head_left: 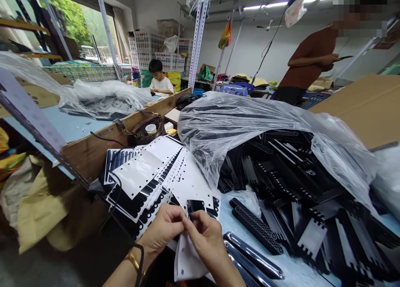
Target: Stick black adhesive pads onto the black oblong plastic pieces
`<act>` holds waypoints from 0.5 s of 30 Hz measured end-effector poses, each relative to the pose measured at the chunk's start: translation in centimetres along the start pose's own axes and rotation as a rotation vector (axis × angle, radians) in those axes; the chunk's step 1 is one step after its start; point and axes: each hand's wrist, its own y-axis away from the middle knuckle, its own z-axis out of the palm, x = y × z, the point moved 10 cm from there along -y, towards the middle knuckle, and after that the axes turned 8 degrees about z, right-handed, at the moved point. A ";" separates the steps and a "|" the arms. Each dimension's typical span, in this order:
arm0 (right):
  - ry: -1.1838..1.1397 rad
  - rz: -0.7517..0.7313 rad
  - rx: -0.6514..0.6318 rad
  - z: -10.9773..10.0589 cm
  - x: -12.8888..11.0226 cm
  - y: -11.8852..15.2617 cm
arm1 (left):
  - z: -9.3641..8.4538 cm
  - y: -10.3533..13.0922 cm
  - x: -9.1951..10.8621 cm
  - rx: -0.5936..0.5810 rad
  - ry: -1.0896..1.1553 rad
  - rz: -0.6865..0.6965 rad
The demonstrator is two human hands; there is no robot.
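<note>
Head view, please: which things are nearest to the person?

Nearest are the two hands, which meet at the fingertips. On the left wrist there is a gold bracelet [133,260].

How do the fingers stand?

The left hand [163,227] has thumb and forefinger pressed narrow together; what is between them, I cannot tell. The right hand [206,235] is also pinched, on the upper part of a white sheet [189,260].

And where exactly is this sheet?

It hangs below the fingertips, between the two wrists, and is partly covered by the right hand.

What lies around them?

To the right are shiny dark bars [254,253], and just beyond them patterned black strips [258,226]. Behind the hands, a pile of printed sheets [140,170] is spread like a fan.

And farther?

Clear plastic [237,118] covers part of a heap of black pieces [314,237]. A white tub [150,129] is beside a brown bag [140,132]. Well apart, a person in rust-brown [312,55] stands at right; a person in white [161,85] sits before stacked crates [146,45].
</note>
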 end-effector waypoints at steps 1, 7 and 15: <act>-0.031 0.020 -0.011 0.0 0.1 -0.1 | 0.1 0.0 0.0 -0.004 0.021 -0.008; -0.207 0.117 -0.092 0.7 0.5 -0.5 | 0.5 -0.5 -0.7 -0.035 0.142 -0.053; -0.410 0.287 0.344 -15.0 5.0 1.3 | -8.8 -1.7 0.0 0.380 -0.632 0.166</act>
